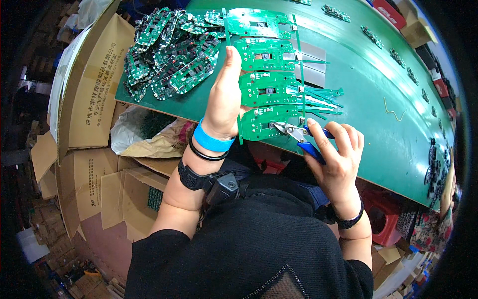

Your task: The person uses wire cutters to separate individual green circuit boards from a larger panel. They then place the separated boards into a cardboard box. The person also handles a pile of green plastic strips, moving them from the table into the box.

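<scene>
My left hand point(225, 94) grips the left edge of a green panel of circuit boards point(266, 74), holding it upright over the table; my right hand point(338, 152) is closed around the blue handles of small cutters point(298, 134), whose metal tips touch the lowest board near its right end; thin green strips point(321, 97) lie on the green table point(368, 89) just behind the panel; a heap of loose boards point(169, 52) sits to the left; cardboard boxes point(94, 89) stand beyond the table's edge.
</scene>
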A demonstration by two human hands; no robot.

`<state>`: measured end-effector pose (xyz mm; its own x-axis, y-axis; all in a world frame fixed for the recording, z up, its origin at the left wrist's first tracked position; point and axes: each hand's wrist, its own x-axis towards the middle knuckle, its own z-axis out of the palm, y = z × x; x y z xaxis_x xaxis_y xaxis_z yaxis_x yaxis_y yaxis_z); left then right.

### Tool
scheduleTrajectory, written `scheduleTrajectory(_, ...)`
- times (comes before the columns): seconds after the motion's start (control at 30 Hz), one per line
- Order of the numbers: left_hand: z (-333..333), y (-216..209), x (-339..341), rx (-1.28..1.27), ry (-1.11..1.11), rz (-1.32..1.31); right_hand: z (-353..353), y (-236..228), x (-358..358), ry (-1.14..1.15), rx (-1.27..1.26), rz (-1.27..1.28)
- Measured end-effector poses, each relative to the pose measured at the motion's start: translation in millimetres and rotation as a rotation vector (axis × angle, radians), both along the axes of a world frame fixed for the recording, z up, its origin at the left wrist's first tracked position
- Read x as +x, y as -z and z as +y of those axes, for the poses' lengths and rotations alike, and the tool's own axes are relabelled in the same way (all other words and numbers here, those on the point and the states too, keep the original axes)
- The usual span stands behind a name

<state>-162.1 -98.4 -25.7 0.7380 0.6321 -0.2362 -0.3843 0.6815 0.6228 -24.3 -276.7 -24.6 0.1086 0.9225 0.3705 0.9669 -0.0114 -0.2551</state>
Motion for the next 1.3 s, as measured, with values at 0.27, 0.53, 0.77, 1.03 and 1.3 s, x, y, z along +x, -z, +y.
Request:
scheduleTrajectory(0.27, 6.3, 23.8, -17.6, -0.236, 0.146, -0.249, -0.9, -1.4, 27.4, 0.238, 0.146, 0.123)
scheduleTrajectory(0.53, -20.8, 39.1, -10.7, -0.391, 0.265, -0.464, 9.5, 20.0, 32.3, 0.246, 0.053, 0.119)
scheduleTrajectory(0.77, -19.9, 41.6, -9.3, -0.42, 0.278, -0.439, 3.3, 21.6, 33.7, 0.232, 0.029, 0.157)
scheduleTrajectory(1.03, -21.4, 37.1, -0.2, -0.461, 0.276, -0.425, -59.5, 43.3, 90.1, 0.362, -0.12, 0.186)
scheduleTrajectory(1.3, -34.8, 47.6, 13.2, -0.533, 0.477, -0.483, -27.8, 17.3, 69.4, 0.146, 0.029, 0.438)
